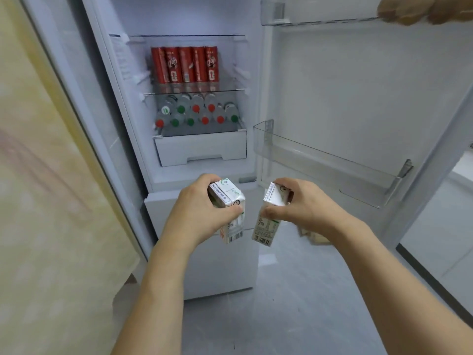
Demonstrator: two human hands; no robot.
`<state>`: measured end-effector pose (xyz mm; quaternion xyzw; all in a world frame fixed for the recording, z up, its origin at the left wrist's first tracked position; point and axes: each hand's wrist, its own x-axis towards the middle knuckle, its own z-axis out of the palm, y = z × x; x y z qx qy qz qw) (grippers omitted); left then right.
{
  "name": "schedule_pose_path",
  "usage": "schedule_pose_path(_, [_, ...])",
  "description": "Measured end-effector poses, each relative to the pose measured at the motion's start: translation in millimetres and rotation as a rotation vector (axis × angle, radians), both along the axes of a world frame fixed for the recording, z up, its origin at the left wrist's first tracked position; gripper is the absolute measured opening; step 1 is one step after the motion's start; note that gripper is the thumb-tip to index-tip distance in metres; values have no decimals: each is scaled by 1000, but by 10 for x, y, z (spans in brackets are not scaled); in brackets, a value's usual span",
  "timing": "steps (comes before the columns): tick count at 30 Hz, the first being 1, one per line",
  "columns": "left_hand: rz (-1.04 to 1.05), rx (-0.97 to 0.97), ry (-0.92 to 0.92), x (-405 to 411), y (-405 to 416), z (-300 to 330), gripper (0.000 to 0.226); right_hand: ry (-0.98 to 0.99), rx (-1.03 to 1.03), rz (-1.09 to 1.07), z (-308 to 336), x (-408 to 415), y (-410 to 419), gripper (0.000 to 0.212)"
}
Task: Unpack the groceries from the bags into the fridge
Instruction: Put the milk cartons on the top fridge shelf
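Your left hand (198, 206) grips a small white drink carton (231, 216) near its top, fingers curled over the far side and thumb pressed on the near face. Your right hand (302, 203) pinches a second white carton (266, 221) the same way, and the two cartons hang side by side, close but apart, in front of the open fridge (199, 175). Inside it, red cans (185, 64) stand in a row on the upper glass shelf (194, 91). Below them, bottles with red and green caps (197, 114) lie packed on the next level, above a white drawer (202, 149). To your right, the open door (358, 85) carries a clear bin (330, 162) at about carton height and another clear bin (320, 11) near the top. Something brownish (425, 11) sits at that upper bin's right end, too blurred to tell.
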<state>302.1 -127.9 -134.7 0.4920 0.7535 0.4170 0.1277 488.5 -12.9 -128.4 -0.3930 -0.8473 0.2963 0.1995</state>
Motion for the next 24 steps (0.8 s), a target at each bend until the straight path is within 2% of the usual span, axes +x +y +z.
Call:
schedule_pose_path(8, [204, 71, 3, -256, 515, 407, 48, 112, 77, 102, 352, -384, 755, 36])
schedule_pose_path(14, [353, 169, 68, -507, 856, 791, 54, 198, 80, 172, 630, -826, 1174, 29])
schedule_pose_path(19, [414, 234, 140, -840, 1156, 1085, 63, 228, 84, 196, 834, -1282, 1462, 29])
schedule_pose_path(24, [423, 338, 190, -1270, 1426, 1305, 57, 271, 118, 187, 1108, -1765, 1698, 26])
